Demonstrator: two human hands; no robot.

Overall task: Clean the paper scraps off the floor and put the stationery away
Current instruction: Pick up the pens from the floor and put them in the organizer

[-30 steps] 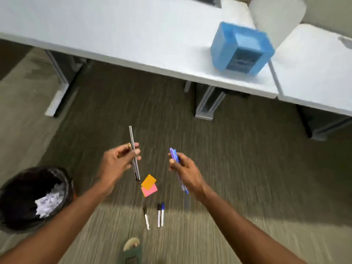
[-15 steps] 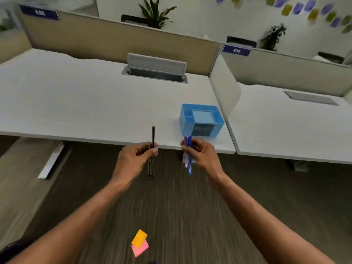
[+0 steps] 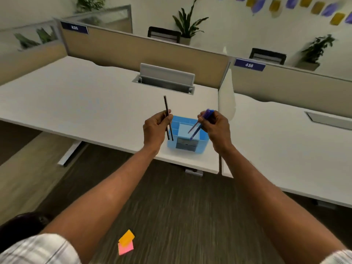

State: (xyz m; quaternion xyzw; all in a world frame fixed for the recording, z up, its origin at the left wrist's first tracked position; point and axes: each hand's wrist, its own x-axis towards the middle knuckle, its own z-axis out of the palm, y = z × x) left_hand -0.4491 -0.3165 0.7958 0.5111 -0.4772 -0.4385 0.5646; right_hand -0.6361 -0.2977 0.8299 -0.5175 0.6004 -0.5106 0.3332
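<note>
A blue desk organiser (image 3: pixel 187 144) stands near the front edge of the white desk (image 3: pixel 91 109). My left hand (image 3: pixel 155 129) is shut on two dark pencils (image 3: pixel 167 115), held nearly upright just left of the organiser. Over the organiser's right side, my right hand (image 3: pixel 217 128) grips a bunch of blue pens (image 3: pixel 200 123) whose tips slant down into its compartments. Orange and pink sticky notes (image 3: pixel 126 242) lie on the carpet between my forearms.
A dark bin (image 3: pixel 21 221) shows at the lower left edge. A second white desk (image 3: pixel 289 149) adjoins on the right behind a white divider (image 3: pixel 225 103). A cable tray lid (image 3: pixel 166 76) stands open at the desk's back. Partitions and potted plants line the rear.
My view has lifted from the floor to the desk. Both hands have carried their pencils and pens forward and up, from over the carpet to over the blue organiser.
</note>
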